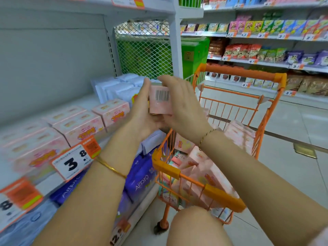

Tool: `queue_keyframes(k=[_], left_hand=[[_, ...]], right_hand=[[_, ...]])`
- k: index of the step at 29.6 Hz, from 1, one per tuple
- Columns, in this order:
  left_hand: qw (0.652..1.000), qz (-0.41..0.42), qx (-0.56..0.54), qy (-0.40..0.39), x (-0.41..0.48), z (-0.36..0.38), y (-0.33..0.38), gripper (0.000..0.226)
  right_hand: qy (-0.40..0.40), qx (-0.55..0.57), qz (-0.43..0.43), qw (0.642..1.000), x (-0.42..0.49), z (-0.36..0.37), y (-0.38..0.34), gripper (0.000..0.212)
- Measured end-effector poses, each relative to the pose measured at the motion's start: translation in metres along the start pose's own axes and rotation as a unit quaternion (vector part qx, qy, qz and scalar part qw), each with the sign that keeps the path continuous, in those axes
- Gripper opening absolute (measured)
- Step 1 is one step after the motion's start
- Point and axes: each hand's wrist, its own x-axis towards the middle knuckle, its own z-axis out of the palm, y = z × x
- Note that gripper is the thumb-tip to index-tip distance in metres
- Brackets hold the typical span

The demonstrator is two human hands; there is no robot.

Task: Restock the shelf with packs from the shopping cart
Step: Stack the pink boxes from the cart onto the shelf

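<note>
Single view only, head-worn and wide-angle. We look forward and down along both forearms. The camera sits close: left hand (142, 110) and right hand (179, 107) meet on a pink pack (160, 102) near frame centre. The shelf (83, 102) runs along the left side. The orange shopping cart (245, 75) sits below and right of centre. Floor (292, 130) and far shelving (266, 63) fill the right. Straight lines bow toward the edges, and the near left is blurred.
</note>
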Motion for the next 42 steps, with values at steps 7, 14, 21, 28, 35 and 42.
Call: queue_keyframes(k=[7, 14, 21, 28, 35, 42], left_hand=[[0.982, 0.019, 0.14, 0.125, -0.035, -0.07, 0.046, 0.023], [0.931, 0.036, 0.345, 0.117, -0.046, -0.1, 0.105, 0.043], [0.813, 0.112, 0.531, 0.21, -0.003, -0.12, 0.133, 0.021], [0.787, 0.114, 0.536, 0.284, 0.046, -0.159, 0.127, 0.069], [0.777, 0.002, 0.588, 0.225, 0.051, -0.172, 0.112, 0.062], [0.751, -0.07, 0.63, 0.186, 0.049, -0.17, 0.099, 0.049]], right_hand=[[0.051, 0.432, 0.315, 0.843, 0.029, 0.027, -0.048, 0.04], [-0.009, 0.539, 0.495, 0.681, 0.065, 0.076, -0.077, 0.026], [0.038, 0.617, 0.533, 0.578, 0.055, 0.091, -0.07, 0.026], [0.078, 0.573, 0.594, 0.56, 0.049, 0.116, -0.065, 0.03], [0.106, 0.554, 0.605, 0.562, 0.05, 0.116, -0.059, 0.028], [0.096, 0.536, 0.612, 0.573, 0.052, 0.111, -0.064, 0.025]])
